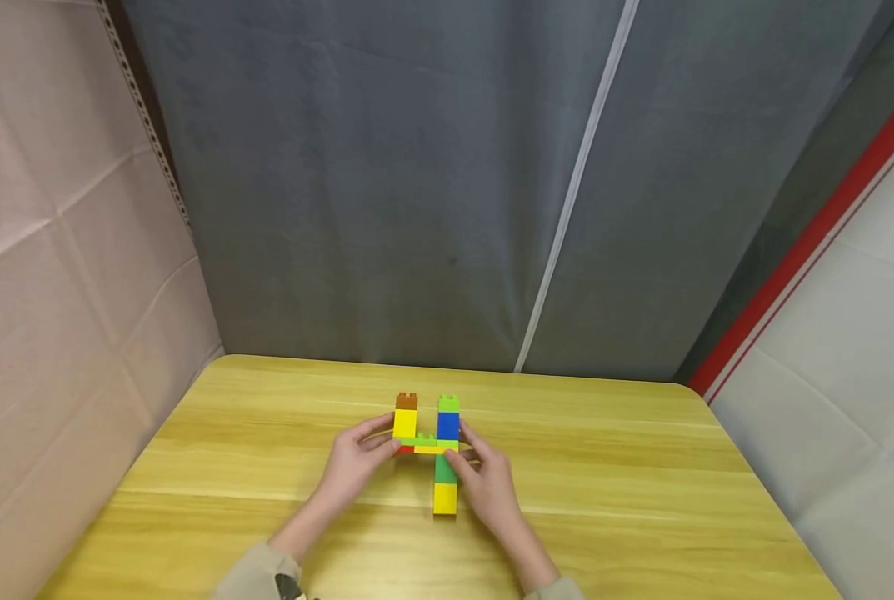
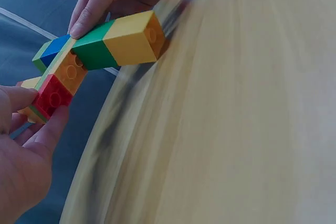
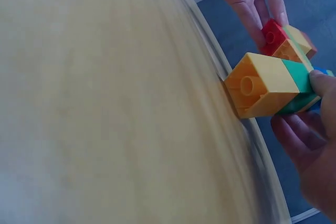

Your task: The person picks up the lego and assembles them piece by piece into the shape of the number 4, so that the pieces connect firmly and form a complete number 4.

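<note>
A joined toy brick structure [image 1: 426, 442] is between both hands over the table. Its left arm stacks a brown brick [image 1: 407, 402] on a yellow one, with a red brick [image 2: 52, 96] underneath. A flat crosspiece links this to the right column, where a blue brick [image 1: 448, 426] sits above the crosspiece and a dark green brick [image 2: 95, 47] and a yellow brick [image 3: 262, 85] are below. The left hand [image 1: 352, 460] pinches the left end around the red brick. Near the dark green brick, the right hand [image 1: 489, 482] grips the column between thumb and fingers. The lowest yellow brick's hollow underside shows in the right wrist view.
The wooden table [image 1: 641, 483] has rounded far corners. Behind it hangs a dark grey curtain [image 1: 387, 183] with a pale strip [image 1: 577, 175]. Light cloth walls stand at the left [image 1: 64, 250] and right [image 1: 844, 308].
</note>
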